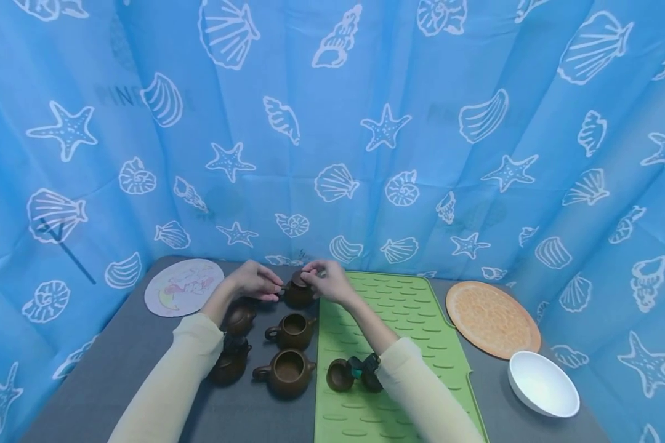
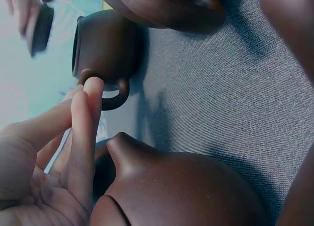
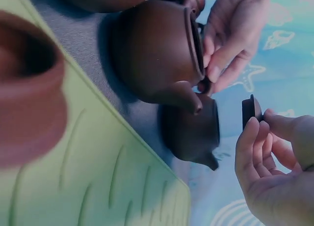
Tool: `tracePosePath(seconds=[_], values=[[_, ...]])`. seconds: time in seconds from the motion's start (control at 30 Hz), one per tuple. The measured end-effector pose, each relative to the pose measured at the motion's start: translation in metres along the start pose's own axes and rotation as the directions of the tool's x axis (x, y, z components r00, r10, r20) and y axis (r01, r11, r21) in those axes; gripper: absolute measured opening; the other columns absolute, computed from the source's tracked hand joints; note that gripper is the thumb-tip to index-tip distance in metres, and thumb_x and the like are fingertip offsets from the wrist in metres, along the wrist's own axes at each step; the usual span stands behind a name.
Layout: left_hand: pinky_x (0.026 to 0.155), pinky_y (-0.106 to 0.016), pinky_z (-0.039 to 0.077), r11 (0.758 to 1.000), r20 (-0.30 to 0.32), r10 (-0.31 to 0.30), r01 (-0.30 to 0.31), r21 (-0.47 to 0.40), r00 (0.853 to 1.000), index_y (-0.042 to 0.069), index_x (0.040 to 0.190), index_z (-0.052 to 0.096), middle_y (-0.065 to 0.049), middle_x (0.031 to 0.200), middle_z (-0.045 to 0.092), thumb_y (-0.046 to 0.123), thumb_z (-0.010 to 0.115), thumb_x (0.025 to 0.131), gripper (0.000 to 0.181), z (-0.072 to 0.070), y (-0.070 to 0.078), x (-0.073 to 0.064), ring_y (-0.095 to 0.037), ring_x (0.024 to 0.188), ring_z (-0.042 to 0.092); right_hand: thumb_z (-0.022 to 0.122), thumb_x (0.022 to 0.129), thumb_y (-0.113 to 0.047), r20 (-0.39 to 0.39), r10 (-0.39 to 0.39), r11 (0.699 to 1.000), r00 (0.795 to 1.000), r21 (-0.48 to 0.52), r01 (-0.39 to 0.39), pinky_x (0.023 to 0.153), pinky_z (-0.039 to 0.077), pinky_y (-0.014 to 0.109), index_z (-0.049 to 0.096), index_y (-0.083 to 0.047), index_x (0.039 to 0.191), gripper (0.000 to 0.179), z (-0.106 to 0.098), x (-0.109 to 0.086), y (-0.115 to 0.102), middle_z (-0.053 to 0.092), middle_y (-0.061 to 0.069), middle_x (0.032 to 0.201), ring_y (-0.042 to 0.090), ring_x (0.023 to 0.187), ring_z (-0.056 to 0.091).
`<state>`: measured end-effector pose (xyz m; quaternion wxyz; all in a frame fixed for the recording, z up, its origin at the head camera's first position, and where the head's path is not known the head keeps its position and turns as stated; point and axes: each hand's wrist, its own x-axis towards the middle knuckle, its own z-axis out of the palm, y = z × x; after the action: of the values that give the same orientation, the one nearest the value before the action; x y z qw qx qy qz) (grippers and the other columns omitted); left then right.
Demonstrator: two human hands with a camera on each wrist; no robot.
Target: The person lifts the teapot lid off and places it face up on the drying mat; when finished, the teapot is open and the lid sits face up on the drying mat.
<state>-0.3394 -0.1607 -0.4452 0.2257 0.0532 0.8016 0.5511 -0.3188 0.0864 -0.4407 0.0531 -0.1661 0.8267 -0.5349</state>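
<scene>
The right hand's (image 1: 328, 284) fingers pinch a brown lid (image 3: 250, 113) by its knob, apart from and just above the open far teapot (image 1: 299, 298); the left hand's (image 1: 253, 282) fingers grasp that teapot's handle. Nearer on the grey tabletop (image 1: 116, 381) stand two lidless teapots (image 1: 288, 373); leftward, two further teapots (image 1: 239, 320); rightward, a green mat (image 1: 418, 323) bearing a small brown vessel (image 1: 340, 376).

Arms (image 1: 163, 384) stretched forward, left fingers (image 2: 83, 120) pinched, right fingers (image 3: 248, 150) likewise
</scene>
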Motion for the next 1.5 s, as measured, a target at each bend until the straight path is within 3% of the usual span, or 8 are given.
tracePosePath(seconds=[0.13,0.37,0.63,0.9,1.03,1.17,1.33,1.5], values=[[0.075,-0.029,0.068,1.0,-0.008,0.004,-0.004,0.016,1.0,-0.009,0.124,0.075,-0.031,0.119,0.078,-0.001,0.07,0.102,0.024,0.0,-0.001,-0.002,-0.013,0.077,0.08,0.066,0.108,-0.011,0.037,-0.051,0.999,0.998,0.017,0.051,0.076,0.064,0.067,0.07,0.005,0.121,0.021,-0.012,-0.021,-0.002,0.063,0.016,0.105,0.019,0.066,0.064],[0.076,-0.031,0.069,0.999,0.001,0.042,-0.042,0.018,0.999,-0.012,0.125,0.073,-0.033,0.122,0.076,-0.003,0.069,0.102,0.025,0.001,0.0,-0.006,-0.013,0.078,0.08,0.062,0.111,-0.014,0.048,-0.059,0.998,0.997,0.023,0.058,0.071,0.066,0.054,0.064,0.004,0.128,0.025,-0.042,-0.071,0.003,0.052,0.029,0.139,0.012,0.074,0.064],[0.076,-0.029,0.068,0.999,-0.012,0.018,-0.018,0.028,1.0,-0.009,0.122,0.075,-0.031,0.117,0.078,0.0,0.069,0.103,0.022,0.003,0.003,-0.004,-0.014,0.077,0.08,0.06,0.112,-0.012,0.049,-0.054,0.998,0.997,0.038,0.052,0.068,0.066,0.049,0.06,0.004,0.13,0.024,-0.078,-0.128,0.013,0.06,0.031,0.131,0.01,0.078,0.071],[0.074,-0.029,0.068,1.0,-0.02,0.0,0.0,0.021,1.0,-0.009,0.122,0.075,-0.031,0.118,0.078,-0.001,0.069,0.103,0.022,0.003,0.004,-0.005,-0.014,0.075,0.08,0.055,0.113,-0.008,0.06,-0.058,0.997,0.997,0.063,0.054,0.072,0.068,0.046,0.048,0.006,0.149,0.039,-0.101,-0.173,0.025,0.049,0.041,0.146,0.017,0.089,0.077],[0.077,-0.032,0.069,1.0,-0.015,0.005,-0.004,0.019,1.0,-0.01,0.124,0.074,-0.031,0.118,0.078,-0.002,0.069,0.102,0.024,0.003,0.005,-0.006,-0.013,0.075,0.079,0.051,0.114,-0.005,0.083,-0.082,0.992,0.993,0.1,0.073,0.079,0.069,0.045,0.042,0.009,0.158,0.047,-0.112,-0.191,0.03,0.045,0.046,0.148,0.013,0.093,0.078],[0.077,-0.032,0.069,1.0,-0.014,0.011,-0.01,0.025,1.0,-0.011,0.124,0.074,-0.03,0.116,0.079,-0.002,0.07,0.102,0.025,0.003,0.005,-0.007,-0.013,0.075,0.08,0.049,0.115,-0.007,0.105,-0.065,0.988,0.992,0.146,0.049,0.09,0.067,0.047,0.04,0.012,0.158,0.048,-0.12,-0.207,0.034,0.037,0.048,0.155,0.019,0.1,0.08],[0.073,-0.031,0.069,0.999,-0.016,0.029,-0.028,0.045,0.999,-0.011,0.123,0.074,-0.029,0.114,0.08,0.0,0.071,0.102,0.025,0.003,0.004,-0.008,-0.013,0.073,0.079,0.06,0.111,-0.01,0.127,0.0,0.986,0.992,0.165,-0.021,0.094,0.067,0.047,0.043,0.007,0.158,0.053,-0.125,-0.221,0.04,0.033,0.046,0.16,0.029,0.107,0.081],[0.075,-0.033,0.069,0.998,-0.022,0.03,-0.028,0.059,0.999,-0.01,0.122,0.075,-0.025,0.109,0.082,0.0,0.07,0.102,0.023,0.004,0.004,-0.006,-0.014,0.073,0.08,0.073,0.102,-0.007,0.137,-0.001,0.994,0.991,0.107,-0.014,0.086,0.068,0.034,0.046,0.012,0.151,0.059,-0.124,-0.232,0.048,0.042,0.048,0.152,0.029,0.101,0.082]])
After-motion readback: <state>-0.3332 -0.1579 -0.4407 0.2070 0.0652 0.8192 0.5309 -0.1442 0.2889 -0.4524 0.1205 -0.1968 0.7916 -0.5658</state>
